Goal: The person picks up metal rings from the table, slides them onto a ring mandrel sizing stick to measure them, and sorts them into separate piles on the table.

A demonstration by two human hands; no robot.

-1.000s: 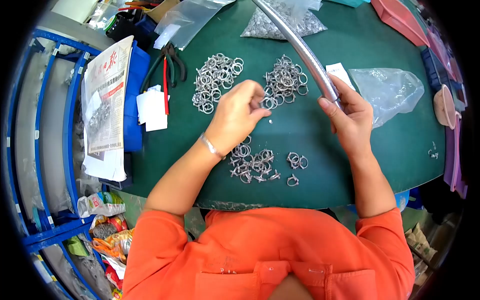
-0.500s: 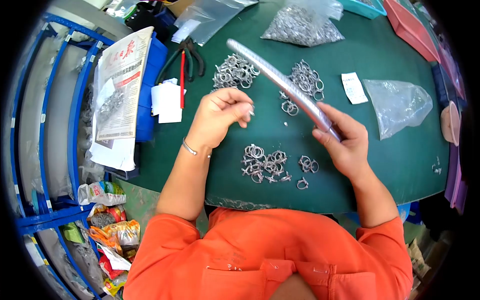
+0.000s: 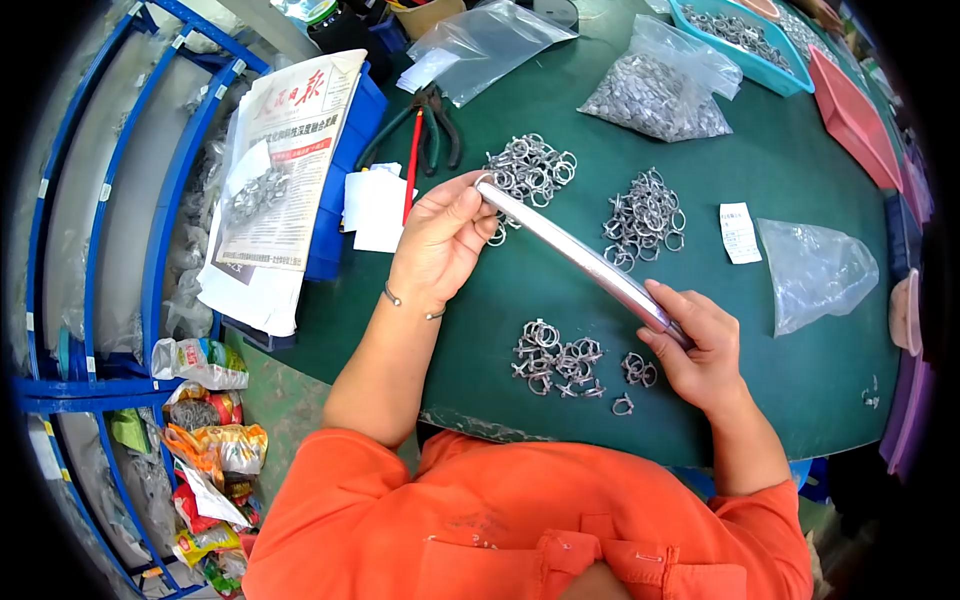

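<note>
My right hand (image 3: 695,350) is wrapped round the thick end of a tapered metal ring mandrel (image 3: 580,252). The mandrel slants up to the left across the table. At its thin tip, the fingers of my left hand (image 3: 442,230) pinch a small silver ring (image 3: 482,181); whether it is fully round the tip is hard to tell. Behind the tip lies a pile of rings (image 3: 535,165), partly covered by the hand and mandrel. Another ring pile (image 3: 645,215) sits beyond the mandrel. Nearer my body are a third ring pile (image 3: 555,358) and a few separate rings (image 3: 638,370).
Pliers (image 3: 432,130), a red pen (image 3: 412,170) and paper slips (image 3: 378,210) lie left. A bag of metal pieces (image 3: 655,95), a teal tray (image 3: 795,78) and a pink tray (image 3: 850,125) stand at the back. An empty-looking plastic bag (image 3: 822,275) and label (image 3: 739,233) lie right.
My left hand has brought the ring up to the mandrel's thin tip. The mandrel has swung lower and its tip now meets the left fingers. The whole view has shifted slightly.
</note>
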